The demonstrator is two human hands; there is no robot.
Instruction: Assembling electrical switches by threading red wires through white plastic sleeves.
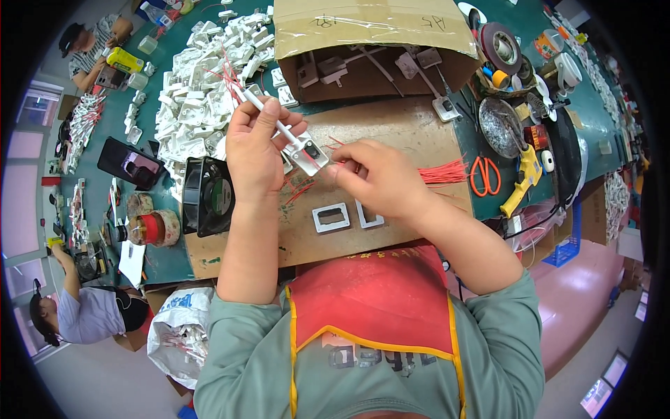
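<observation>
My left hand (255, 146) is closed around the white tube of a small white plastic housing (312, 158), which is tilted with its dark opening facing up. Red wires (229, 73) stick out of the tube's far end. Close beside the housing, my right hand (380, 178) has its fingertips pinched together on a thin red wire, partly hidden by the fingers. On the cardboard below lie two white rectangular frames (331, 218). To the right of my right hand is a bundle of red wires (445, 172).
A large heap of white housings (192, 105) covers the left. Behind the work board (412, 129) stands an open cardboard box (370, 31) of parts. A black fan (209, 195) sits left; orange-handled scissors (485, 176) and a yellow glue gun (525, 181) lie right. Other people sit at left.
</observation>
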